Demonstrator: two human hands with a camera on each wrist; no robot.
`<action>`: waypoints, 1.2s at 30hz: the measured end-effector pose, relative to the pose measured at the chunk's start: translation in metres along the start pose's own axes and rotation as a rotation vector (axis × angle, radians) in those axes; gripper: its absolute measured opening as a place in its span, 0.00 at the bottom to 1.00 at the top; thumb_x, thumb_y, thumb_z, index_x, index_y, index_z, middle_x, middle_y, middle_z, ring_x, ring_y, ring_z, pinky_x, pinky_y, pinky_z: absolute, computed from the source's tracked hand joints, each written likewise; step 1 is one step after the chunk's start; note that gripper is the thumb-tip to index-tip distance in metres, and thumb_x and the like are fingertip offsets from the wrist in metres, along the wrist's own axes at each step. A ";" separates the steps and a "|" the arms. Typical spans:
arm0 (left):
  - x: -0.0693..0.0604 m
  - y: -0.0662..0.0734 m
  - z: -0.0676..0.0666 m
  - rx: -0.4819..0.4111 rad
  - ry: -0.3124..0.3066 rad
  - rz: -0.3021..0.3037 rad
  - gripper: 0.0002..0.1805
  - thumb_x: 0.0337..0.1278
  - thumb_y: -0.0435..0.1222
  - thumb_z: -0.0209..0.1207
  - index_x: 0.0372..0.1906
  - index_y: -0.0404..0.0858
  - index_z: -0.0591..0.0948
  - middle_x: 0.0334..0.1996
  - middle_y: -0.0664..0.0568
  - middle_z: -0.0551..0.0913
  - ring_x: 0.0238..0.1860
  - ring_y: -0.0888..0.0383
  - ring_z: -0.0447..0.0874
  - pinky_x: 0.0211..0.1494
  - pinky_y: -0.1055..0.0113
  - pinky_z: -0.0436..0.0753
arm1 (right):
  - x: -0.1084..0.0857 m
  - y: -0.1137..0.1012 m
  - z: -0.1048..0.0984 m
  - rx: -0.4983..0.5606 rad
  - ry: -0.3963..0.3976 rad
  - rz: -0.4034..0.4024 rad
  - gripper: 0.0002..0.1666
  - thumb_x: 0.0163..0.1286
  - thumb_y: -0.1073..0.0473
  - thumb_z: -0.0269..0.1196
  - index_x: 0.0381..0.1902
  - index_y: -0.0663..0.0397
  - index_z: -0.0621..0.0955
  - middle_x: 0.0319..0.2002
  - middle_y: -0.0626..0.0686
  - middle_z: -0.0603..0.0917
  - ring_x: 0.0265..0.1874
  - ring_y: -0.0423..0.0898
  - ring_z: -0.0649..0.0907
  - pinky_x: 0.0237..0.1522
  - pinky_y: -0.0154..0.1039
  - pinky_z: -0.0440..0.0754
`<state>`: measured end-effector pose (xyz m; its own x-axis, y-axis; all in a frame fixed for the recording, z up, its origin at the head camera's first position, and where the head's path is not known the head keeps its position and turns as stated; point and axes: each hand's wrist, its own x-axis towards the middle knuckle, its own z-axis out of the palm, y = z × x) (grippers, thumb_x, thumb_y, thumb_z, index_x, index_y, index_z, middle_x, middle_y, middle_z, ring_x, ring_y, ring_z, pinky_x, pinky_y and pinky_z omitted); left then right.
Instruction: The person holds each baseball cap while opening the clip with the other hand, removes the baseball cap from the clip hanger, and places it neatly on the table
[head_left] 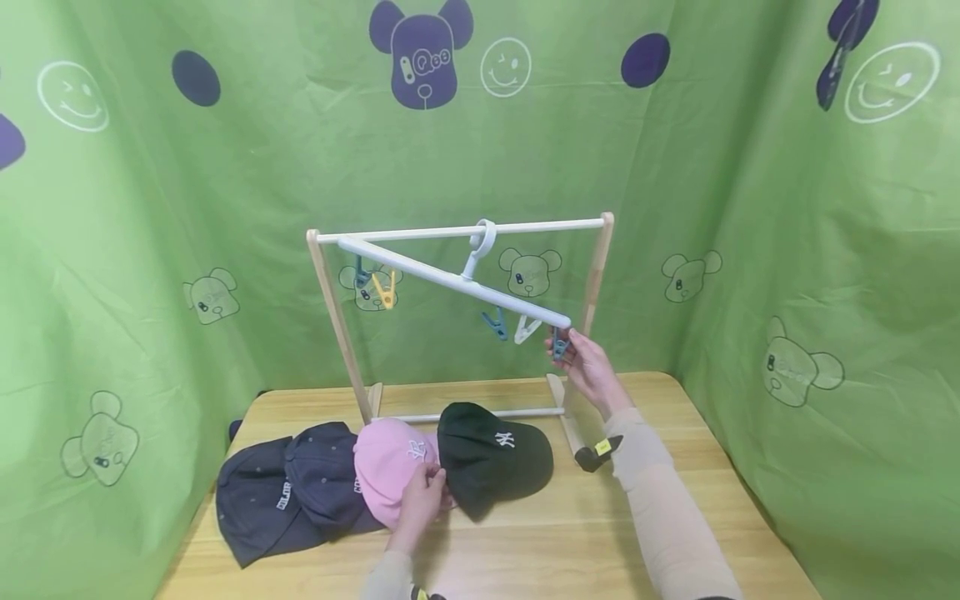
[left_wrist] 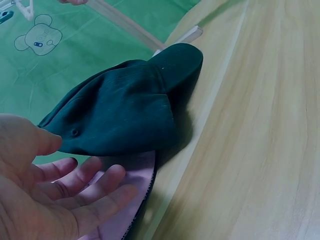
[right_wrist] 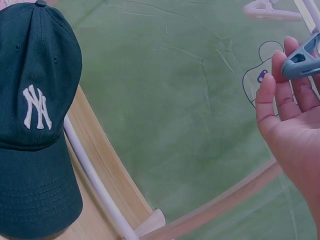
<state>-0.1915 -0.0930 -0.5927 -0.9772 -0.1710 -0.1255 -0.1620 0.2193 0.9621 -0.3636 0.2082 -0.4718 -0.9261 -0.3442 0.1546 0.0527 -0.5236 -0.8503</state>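
Observation:
My left hand (head_left: 422, 500) is at the back edge of a dark green baseball cap (head_left: 487, 454). In the left wrist view, the thumb and forefinger pinch the cap's edge, while the other fingers spread beneath it. A pink cap (head_left: 386, 467) lies beside it, partly under the green one. My right hand (head_left: 592, 371) is raised at the low right end of a pale blue hanger (head_left: 420, 271). It holds a blue-grey clip (right_wrist: 302, 59) hanging there; the thumb is out of the right wrist view. The hanger slopes down to the right from its hook (head_left: 484, 242).
A wooden rack (head_left: 333, 317) stands on the table (head_left: 525, 550), its top bar (head_left: 547, 226) carrying the hanger. Yellow (head_left: 386, 292), white (head_left: 527, 330) and blue (head_left: 496, 323) clips hang below. Two dark caps (head_left: 258, 496) overlap at left. Green curtains (head_left: 285, 150) surround the table.

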 end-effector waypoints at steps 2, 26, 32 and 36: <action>0.000 0.001 -0.003 0.048 0.008 0.014 0.13 0.69 0.35 0.52 0.49 0.29 0.76 0.31 0.40 0.81 0.29 0.45 0.85 0.35 0.56 0.86 | -0.001 0.000 -0.001 -0.006 0.001 -0.007 0.21 0.78 0.51 0.47 0.59 0.55 0.76 0.43 0.50 0.87 0.41 0.44 0.84 0.48 0.37 0.79; 0.005 0.007 -0.034 0.042 0.039 -0.027 0.15 0.70 0.37 0.51 0.51 0.30 0.76 0.36 0.39 0.83 0.35 0.51 0.85 0.40 0.62 0.84 | -0.008 -0.012 0.002 -0.059 0.069 -0.031 0.30 0.74 0.43 0.50 0.67 0.52 0.68 0.48 0.45 0.84 0.45 0.41 0.82 0.53 0.37 0.78; 0.005 0.007 -0.039 0.052 0.074 -0.032 0.15 0.70 0.38 0.51 0.51 0.31 0.77 0.35 0.42 0.84 0.34 0.55 0.84 0.40 0.62 0.84 | -0.011 -0.014 0.001 -0.064 0.084 -0.041 0.21 0.74 0.43 0.48 0.57 0.42 0.77 0.48 0.44 0.84 0.46 0.42 0.82 0.54 0.37 0.77; 0.004 0.009 -0.042 -0.001 0.080 -0.029 0.15 0.71 0.37 0.50 0.51 0.29 0.76 0.36 0.39 0.84 0.34 0.53 0.84 0.40 0.61 0.84 | -0.011 -0.014 0.000 -0.067 0.086 -0.058 0.21 0.76 0.44 0.46 0.58 0.44 0.76 0.48 0.45 0.84 0.46 0.42 0.81 0.52 0.36 0.78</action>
<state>-0.1915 -0.1324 -0.5738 -0.9580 -0.2536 -0.1341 -0.1904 0.2124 0.9585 -0.3536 0.2191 -0.4617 -0.9557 -0.2450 0.1630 -0.0242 -0.4865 -0.8734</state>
